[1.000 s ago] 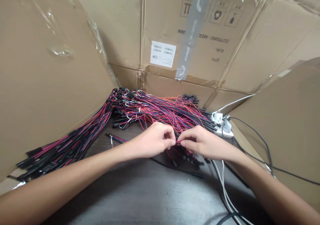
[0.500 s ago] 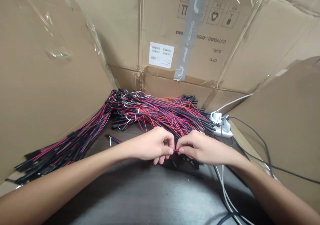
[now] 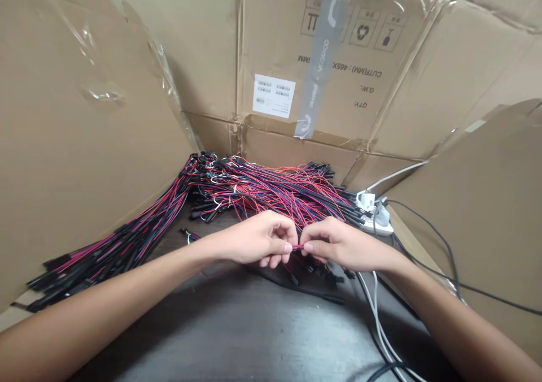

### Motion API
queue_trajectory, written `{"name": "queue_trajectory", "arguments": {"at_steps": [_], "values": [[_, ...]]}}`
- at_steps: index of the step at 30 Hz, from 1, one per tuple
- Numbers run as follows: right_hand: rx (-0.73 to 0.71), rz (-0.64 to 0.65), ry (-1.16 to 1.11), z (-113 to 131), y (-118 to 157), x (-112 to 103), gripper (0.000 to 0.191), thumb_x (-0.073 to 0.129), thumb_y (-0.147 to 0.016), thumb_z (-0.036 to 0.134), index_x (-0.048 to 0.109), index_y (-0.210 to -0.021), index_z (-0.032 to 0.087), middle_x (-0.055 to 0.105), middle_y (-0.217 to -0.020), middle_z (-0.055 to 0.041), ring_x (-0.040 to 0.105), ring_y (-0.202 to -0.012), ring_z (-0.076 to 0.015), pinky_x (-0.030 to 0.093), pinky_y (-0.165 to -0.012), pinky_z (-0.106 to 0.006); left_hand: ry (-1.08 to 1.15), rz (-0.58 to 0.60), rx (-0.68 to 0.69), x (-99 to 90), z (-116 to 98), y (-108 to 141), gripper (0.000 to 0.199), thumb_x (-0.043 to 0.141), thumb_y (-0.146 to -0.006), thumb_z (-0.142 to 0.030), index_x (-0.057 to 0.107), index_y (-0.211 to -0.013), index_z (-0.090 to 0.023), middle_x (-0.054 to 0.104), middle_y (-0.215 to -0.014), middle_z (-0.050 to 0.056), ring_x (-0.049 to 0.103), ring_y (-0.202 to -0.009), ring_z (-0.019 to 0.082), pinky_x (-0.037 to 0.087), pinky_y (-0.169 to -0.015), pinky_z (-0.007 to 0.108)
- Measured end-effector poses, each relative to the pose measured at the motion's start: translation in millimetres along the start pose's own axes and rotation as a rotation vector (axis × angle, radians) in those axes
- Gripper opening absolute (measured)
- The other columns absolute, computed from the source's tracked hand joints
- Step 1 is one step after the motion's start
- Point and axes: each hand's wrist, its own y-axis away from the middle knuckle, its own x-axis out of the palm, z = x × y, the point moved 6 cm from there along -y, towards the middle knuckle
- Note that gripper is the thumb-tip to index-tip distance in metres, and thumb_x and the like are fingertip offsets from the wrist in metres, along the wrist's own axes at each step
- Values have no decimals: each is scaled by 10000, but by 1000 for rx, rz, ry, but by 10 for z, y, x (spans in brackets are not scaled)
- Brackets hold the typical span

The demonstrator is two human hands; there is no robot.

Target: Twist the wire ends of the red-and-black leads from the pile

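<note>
Between my two hands runs a short stretch of red and dark wires (image 3: 298, 247). My left hand (image 3: 271, 239) is closed, pinching the wires between thumb and forefinger. Close beside it, my right hand (image 3: 328, 241) pinches the same wires, its other fingers curled. Just behind the hands lies a large pile of red, blue and black wire harnesses (image 3: 271, 187). A black sleeved cable (image 3: 305, 291) lies on the dark table (image 3: 262, 337) below my hands. Much of the held wires is hidden by the fingers.
Another harness bundle (image 3: 139, 238) leans along the left cardboard wall (image 3: 76, 144). A white power strip (image 3: 381, 224) with plugs stands at the right, with white cables (image 3: 379, 314) and a black cable (image 3: 444, 249) near my right forearm. Cardboard (image 3: 271, 48) encloses the back.
Both hands have moved slightly up and away, still pinching the wires. More of the black sleeved cable now shows beneath them.
</note>
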Motion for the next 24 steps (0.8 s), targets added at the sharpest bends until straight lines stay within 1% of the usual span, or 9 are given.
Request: {"name": "queue_trajectory", "arguments": {"at_steps": [2, 5, 9, 15, 20, 24], "values": [[-8, -17, 9, -5, -6, -11, 193, 488, -881, 186, 573, -719, 124, 509, -574, 26, 440, -526, -82, 356, -525, -199, 16, -32, 16, 4, 10, -11, 54, 502, -813, -144, 553, -827, -133, 596, -681, -10, 551, -513, 69, 451, -450, 173], [-26, -27, 27, -11, -15, -20, 200, 495, -878, 192, 578, -709, 125, 508, -576, 24, 434, -534, -85, 350, -530, -202, 12, -68, 16, 15, 26, -20, 79, 494, -806, -141, 550, -860, -135, 592, -675, -10, 565, -515, 84, 471, -451, 193], [-24, -35, 53, -3, -17, -22, 181, 502, -867, 160, 616, -734, 114, 508, -581, 25, 427, -531, -81, 347, -532, -197, -48, -103, -12, 22, -6, 0, 112, 474, -786, -118, 562, -851, -137, 603, -680, -5, 565, -511, 89, 461, -437, 190], [-32, -47, 83, 21, -12, -5, 181, 506, -858, 137, 623, -722, 112, 518, -582, 26, 436, -538, -79, 344, -543, -197, -175, -123, 1, 40, -79, 41, 103, 479, -802, -147, 582, -802, -141, 552, -516, -42, 512, -410, 86, 422, -408, 185], [-50, -66, 95, 28, 4, -5, 183, 506, -860, 147, 618, -718, 117, 515, -583, 24, 431, -551, -83, 348, -552, -204, -276, -168, 30, 34, -66, 50, 160, 476, -844, -221, 602, -783, -142, 558, -491, -30, 515, -391, 92, 398, -399, 178], [1, -93, 14, 27, 17, -12, 157, 509, -856, 165, 611, -745, 120, 518, -585, 25, 441, -546, -84, 348, -529, -200, -348, -170, 61, 35, -99, 56, 183, 473, -853, -202, 600, -736, -143, 563, -475, -28, 523, -392, 88, 376, -414, 168]]}}
